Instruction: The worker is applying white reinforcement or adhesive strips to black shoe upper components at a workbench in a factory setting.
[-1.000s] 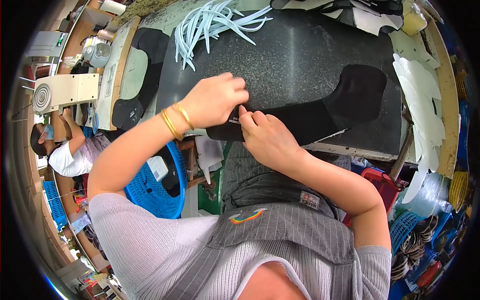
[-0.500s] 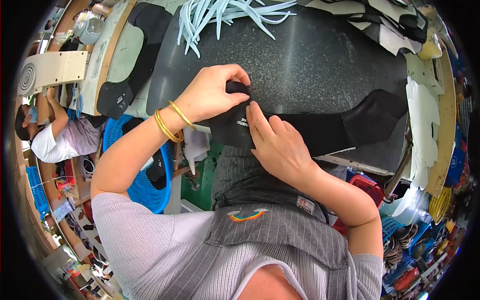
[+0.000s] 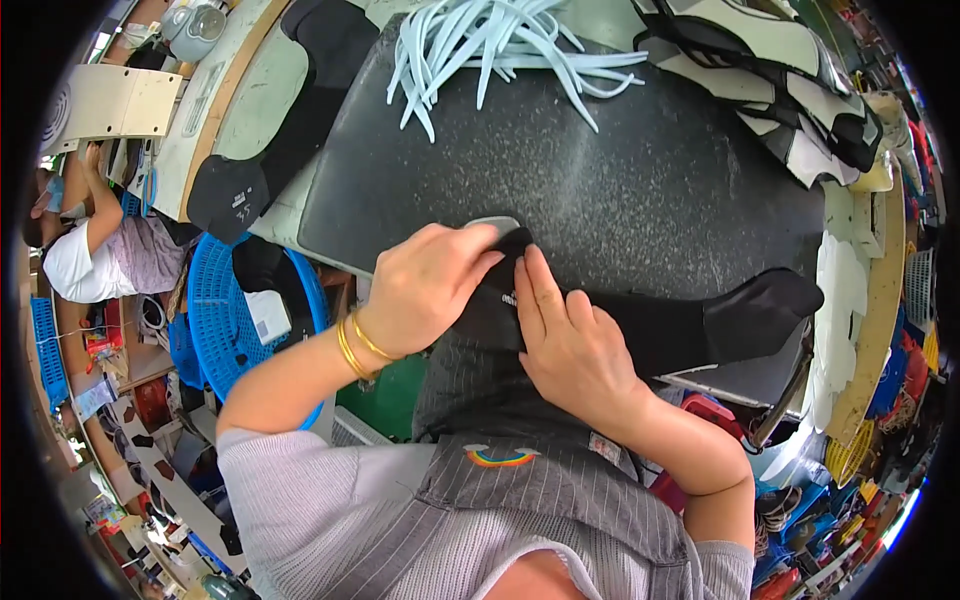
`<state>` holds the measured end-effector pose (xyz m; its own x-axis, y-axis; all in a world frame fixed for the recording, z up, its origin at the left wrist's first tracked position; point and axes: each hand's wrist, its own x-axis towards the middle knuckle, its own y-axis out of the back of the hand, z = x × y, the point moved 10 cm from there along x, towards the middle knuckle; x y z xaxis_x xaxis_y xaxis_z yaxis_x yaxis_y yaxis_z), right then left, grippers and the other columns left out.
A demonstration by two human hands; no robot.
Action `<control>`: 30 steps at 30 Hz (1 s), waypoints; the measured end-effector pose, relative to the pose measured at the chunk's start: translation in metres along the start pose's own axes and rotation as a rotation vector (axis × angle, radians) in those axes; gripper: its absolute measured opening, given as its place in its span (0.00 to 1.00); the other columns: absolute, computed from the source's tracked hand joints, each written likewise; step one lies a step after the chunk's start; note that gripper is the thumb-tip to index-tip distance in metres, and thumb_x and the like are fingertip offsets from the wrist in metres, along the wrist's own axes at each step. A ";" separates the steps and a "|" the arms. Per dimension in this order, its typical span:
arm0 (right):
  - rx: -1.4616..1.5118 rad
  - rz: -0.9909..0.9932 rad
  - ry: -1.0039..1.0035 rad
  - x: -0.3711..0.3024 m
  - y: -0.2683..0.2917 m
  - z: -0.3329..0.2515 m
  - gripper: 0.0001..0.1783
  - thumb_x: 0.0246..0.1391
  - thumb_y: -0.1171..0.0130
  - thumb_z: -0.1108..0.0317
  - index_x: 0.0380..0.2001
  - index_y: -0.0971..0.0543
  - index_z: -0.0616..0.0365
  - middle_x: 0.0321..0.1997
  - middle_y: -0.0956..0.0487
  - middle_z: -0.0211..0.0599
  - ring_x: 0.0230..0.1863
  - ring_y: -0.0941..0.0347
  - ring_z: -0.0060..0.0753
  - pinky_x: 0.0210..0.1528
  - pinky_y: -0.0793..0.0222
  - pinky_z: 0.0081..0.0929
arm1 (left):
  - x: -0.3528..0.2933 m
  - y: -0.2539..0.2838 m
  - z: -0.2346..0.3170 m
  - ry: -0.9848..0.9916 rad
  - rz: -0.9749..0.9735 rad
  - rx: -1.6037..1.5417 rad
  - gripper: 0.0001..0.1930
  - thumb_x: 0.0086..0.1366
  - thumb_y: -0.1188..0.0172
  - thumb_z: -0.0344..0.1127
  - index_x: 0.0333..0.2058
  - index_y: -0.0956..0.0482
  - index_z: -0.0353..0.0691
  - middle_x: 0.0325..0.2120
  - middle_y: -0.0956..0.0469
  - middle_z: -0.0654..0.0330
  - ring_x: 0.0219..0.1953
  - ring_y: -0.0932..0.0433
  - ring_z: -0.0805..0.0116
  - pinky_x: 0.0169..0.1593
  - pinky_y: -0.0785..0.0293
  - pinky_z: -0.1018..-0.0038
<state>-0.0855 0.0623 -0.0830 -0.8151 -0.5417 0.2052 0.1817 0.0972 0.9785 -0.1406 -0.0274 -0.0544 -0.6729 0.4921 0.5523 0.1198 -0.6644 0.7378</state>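
A long curved black piece of sheet material point(image 3: 650, 330), probably cut fabric or leather, lies along the near edge of the dark worktop. My left hand point(image 3: 430, 285) pinches its left end between thumb and fingers, with a folded edge raised and a light grey strip showing at the fingertips. My right hand point(image 3: 580, 365) lies flat beside the fold, index and middle fingers stretched on the black surface. White print on the piece is partly hidden by the fingers. Gold bangles circle my left wrist.
Pale blue strips point(image 3: 490, 50) lie heaped at the far side of the dark board point(image 3: 600, 170). Stacked black-and-white cut pieces point(image 3: 780, 90) sit far right. Another black piece point(image 3: 290, 130) rests at left, above a blue basket point(image 3: 205, 310). A person point(image 3: 110, 240) works farther left.
The whole view has shifted, so the worktop appears lower. My left hand has turned over at the piece's end, and a light grey strip now shows by its fingers. The right hand stays on the piece.
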 end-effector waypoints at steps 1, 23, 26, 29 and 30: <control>0.008 0.011 0.016 -0.001 -0.001 -0.001 0.35 0.41 0.45 0.65 0.56 0.26 0.69 0.63 0.29 0.49 0.26 0.38 0.22 0.21 0.40 0.14 | -0.004 0.003 -0.016 0.219 0.069 -0.113 0.22 0.53 0.28 0.28 0.46 0.26 0.37 0.30 0.19 0.58 0.24 0.22 0.67 0.28 0.25 0.74; 0.277 0.053 0.059 0.011 0.005 -0.001 0.27 0.37 0.36 0.66 0.44 0.21 0.67 0.58 0.26 0.43 0.46 0.31 0.33 0.48 0.31 0.31 | -0.007 -0.015 0.011 0.122 -0.323 -0.069 0.24 0.64 0.43 0.41 0.54 0.27 0.31 0.56 0.26 0.51 0.53 0.28 0.50 0.55 0.28 0.62; 0.308 0.204 0.192 0.012 0.018 -0.006 0.25 0.41 0.40 0.68 0.45 0.22 0.68 0.55 0.25 0.44 0.47 0.32 0.34 0.50 0.33 0.31 | -0.010 -0.019 0.009 0.135 -0.437 -0.066 0.40 0.61 0.41 0.57 0.61 0.35 0.29 0.60 0.32 0.49 0.58 0.33 0.47 0.59 0.32 0.60; 0.289 0.176 0.228 -0.001 0.018 -0.012 0.24 0.45 0.43 0.67 0.46 0.22 0.69 0.54 0.25 0.46 0.54 0.31 0.40 0.57 0.32 0.35 | -0.009 -0.025 0.019 0.075 -0.580 0.003 0.46 0.56 0.38 0.60 0.62 0.38 0.27 0.63 0.37 0.45 0.60 0.36 0.46 0.60 0.32 0.60; 0.300 0.162 0.238 -0.008 0.019 -0.012 0.24 0.45 0.44 0.67 0.46 0.22 0.69 0.54 0.25 0.47 0.58 0.31 0.42 0.60 0.32 0.36 | -0.011 -0.026 0.022 0.075 -0.584 0.001 0.46 0.56 0.38 0.60 0.62 0.38 0.27 0.63 0.37 0.45 0.60 0.36 0.46 0.60 0.32 0.60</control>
<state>-0.0687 0.0581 -0.0668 -0.6331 -0.6735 0.3816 0.1008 0.4170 0.9033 -0.1208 -0.0031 -0.0714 -0.6774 0.7352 0.0256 -0.2856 -0.2948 0.9119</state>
